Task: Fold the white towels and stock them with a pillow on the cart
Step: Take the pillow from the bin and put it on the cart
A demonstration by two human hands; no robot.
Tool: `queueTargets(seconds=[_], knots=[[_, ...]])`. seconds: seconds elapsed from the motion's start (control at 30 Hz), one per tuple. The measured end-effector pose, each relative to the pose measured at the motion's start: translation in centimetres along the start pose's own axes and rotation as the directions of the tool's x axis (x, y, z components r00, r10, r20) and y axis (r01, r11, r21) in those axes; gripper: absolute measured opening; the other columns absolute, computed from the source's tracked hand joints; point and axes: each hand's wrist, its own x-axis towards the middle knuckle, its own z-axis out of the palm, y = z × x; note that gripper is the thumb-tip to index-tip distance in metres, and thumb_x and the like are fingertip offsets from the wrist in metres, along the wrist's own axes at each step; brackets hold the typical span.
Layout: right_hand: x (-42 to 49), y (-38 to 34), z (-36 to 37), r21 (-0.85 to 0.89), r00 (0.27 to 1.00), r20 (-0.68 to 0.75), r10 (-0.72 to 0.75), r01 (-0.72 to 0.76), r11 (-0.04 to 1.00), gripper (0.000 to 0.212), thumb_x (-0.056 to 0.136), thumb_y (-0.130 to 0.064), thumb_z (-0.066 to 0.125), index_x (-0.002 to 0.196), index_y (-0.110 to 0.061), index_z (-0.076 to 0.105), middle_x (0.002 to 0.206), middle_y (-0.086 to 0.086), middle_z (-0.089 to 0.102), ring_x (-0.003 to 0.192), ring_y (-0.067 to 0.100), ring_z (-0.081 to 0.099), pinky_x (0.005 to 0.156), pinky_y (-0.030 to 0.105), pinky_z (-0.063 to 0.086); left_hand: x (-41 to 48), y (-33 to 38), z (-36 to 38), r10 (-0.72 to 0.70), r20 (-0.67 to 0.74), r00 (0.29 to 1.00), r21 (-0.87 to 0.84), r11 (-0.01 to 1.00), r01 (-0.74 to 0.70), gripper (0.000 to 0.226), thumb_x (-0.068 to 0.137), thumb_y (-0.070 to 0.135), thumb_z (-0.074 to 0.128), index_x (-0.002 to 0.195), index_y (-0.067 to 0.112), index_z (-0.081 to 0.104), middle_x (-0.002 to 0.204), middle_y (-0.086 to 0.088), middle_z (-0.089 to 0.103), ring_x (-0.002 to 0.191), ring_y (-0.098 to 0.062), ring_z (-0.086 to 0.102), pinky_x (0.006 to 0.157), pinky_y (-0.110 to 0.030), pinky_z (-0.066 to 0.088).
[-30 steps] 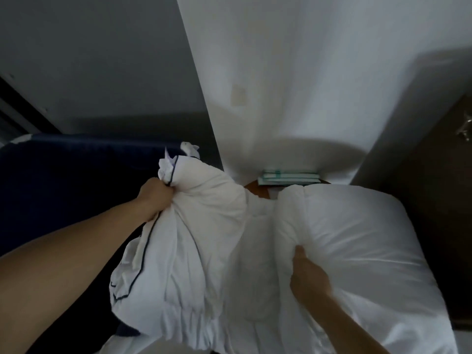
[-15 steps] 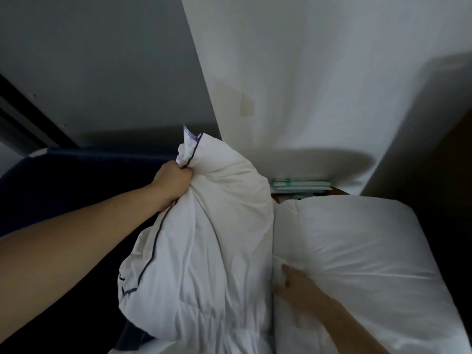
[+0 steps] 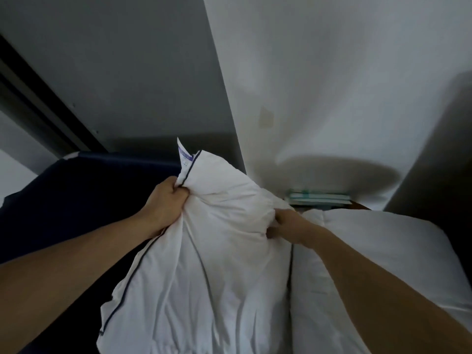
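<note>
A person's two bare hands grasp a white pillow [image 3: 204,251] trimmed with dark piping, held up at the centre of the head view. The left hand [image 3: 166,200] has its fingers curled tight into a bunch of fabric at the pillow's upper left corner, just below a small purple-printed label [image 3: 184,155] that sticks up from the seam. The right hand [image 3: 286,223] pinches a fold of fabric at the pillow's upper right edge, fingers curled in on the cloth. Touching the pillow's right side lies a second white pillow [image 3: 383,264], plump and resting flat, with the right forearm crossing above it. Left of the held pillow and partly behind it spreads a dark navy surface [image 3: 76,200], too dim to identify. Beyond the pillow's upper right corner, a low stack of flat white and pale green items [image 3: 319,196] lies against the foot of a white wall [image 3: 332,72]. Above the pillow's left, the wall turns grey [image 3: 127,60].
</note>
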Motion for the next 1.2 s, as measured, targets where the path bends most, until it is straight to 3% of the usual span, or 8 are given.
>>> queueTargets(seconds=[0.13,0.43,0.57,0.67,0.77,1.0,1.1,1.2], knots=[[2.2,-3.6,-1.8,-0.485,0.957,-0.242,-0.158,0.022,0.874,0.026,0.094,-0.031,0.063,0.111,-0.012,0.071,0.117,0.016,0.069,0.109,0.035,0.063,0.083,0.033,0.045,0.0,-2.1,-0.9,-0.005,-0.039,0.999,0.011,1.000,0.006,0.018,0.092,0.025,0.047,0.098,0.013,0.058,0.093,0.002,0.063,0.085,-0.013,0.058,0.077,-0.033,0.046],[6.1,-3.7,2.2,-0.065,0.835,-0.550,0.012,-0.057,0.996,0.018,0.092,-0.012,0.052,0.083,-0.010,0.068,0.089,0.021,0.069,0.087,0.037,0.065,0.069,0.034,0.043,1.0,-2.0,-1.8,-0.072,-0.057,0.996,0.047,0.996,0.075,0.031,0.090,0.032,0.048,0.113,0.013,0.058,0.106,-0.003,0.064,0.096,-0.021,0.060,0.089,-0.042,0.050],[3.3,-0.7,4.4,-0.116,0.915,-0.402,-0.021,-0.028,0.993,0.045,0.093,-0.020,0.059,0.136,-0.011,0.050,0.145,0.017,0.043,0.134,0.034,0.042,0.101,0.043,0.040,2.1,-0.9,-1.3,-0.109,-0.024,0.994,0.081,0.990,0.111,0.023,0.092,0.027,0.048,0.103,0.008,0.057,0.097,-0.005,0.061,0.088,-0.020,0.058,0.067,-0.032,0.043],[-1.1,2.8,3.0,-0.409,0.814,-0.566,-0.126,-0.145,0.901,0.082,0.087,-0.058,0.061,0.155,-0.029,0.026,0.164,0.007,0.015,0.149,0.032,0.016,0.112,0.052,0.026,3.0,-0.5,-1.3,-0.144,-0.019,0.989,0.081,0.986,0.145,0.026,0.091,0.026,0.048,0.103,0.006,0.058,0.097,-0.007,0.062,0.088,-0.023,0.059,0.066,-0.030,0.042],[-5.9,8.5,3.4,-0.570,0.866,-0.477,0.150,-0.435,0.697,0.102,0.071,-0.091,0.040,0.155,-0.044,0.006,0.166,0.005,-0.006,0.150,0.039,-0.004,0.113,0.063,0.015,4.0,0.8,-1.1,-0.190,-0.035,0.981,0.071,0.979,0.192,0.031,0.091,0.023,0.046,0.107,0.003,0.063,0.100,-0.013,0.065,0.086,-0.027,0.061,0.070,-0.031,0.045],[-9.8,17.0,10.2,-0.662,0.976,-0.135,0.168,-0.215,0.718,0.112,0.039,-0.095,0.043,0.132,-0.034,0.058,0.143,0.015,0.053,0.152,0.038,-0.001,0.104,0.060,0.017,3.2,9.2,5.6,-0.083,0.089,0.993,-0.046,0.995,0.087,0.017,0.091,0.016,0.053,0.102,0.007,0.063,0.083,-0.003,0.061,0.072,-0.015,0.056,0.056,-0.024,0.039],[-10.9,13.5,7.5,-0.501,0.968,0.017,0.251,-0.209,0.840,0.116,0.048,-0.085,0.036,0.145,-0.023,0.037,0.151,0.017,0.044,0.150,0.040,0.004,0.103,0.064,0.032,1.4,13.6,9.7,-0.003,0.167,0.986,-0.095,0.995,0.019,0.022,0.085,0.016,0.059,0.103,0.006,0.065,0.095,-0.009,0.066,0.081,-0.020,0.060,0.063,-0.026,0.043],[-14.9,9.0,3.4,0.255,0.934,-0.027,0.357,-0.339,0.906,0.059,0.093,-0.047,0.049,0.138,-0.008,0.048,0.147,0.023,0.046,0.130,0.035,0.049,0.103,0.042,0.045,-1.1,17.4,14.1,0.048,0.233,0.971,-0.134,0.991,-0.017,0.009,0.086,0.013,0.063,0.080,0.014,0.056,0.081,-0.001,0.059,0.074,-0.016,0.056,0.060,-0.024,0.044]])
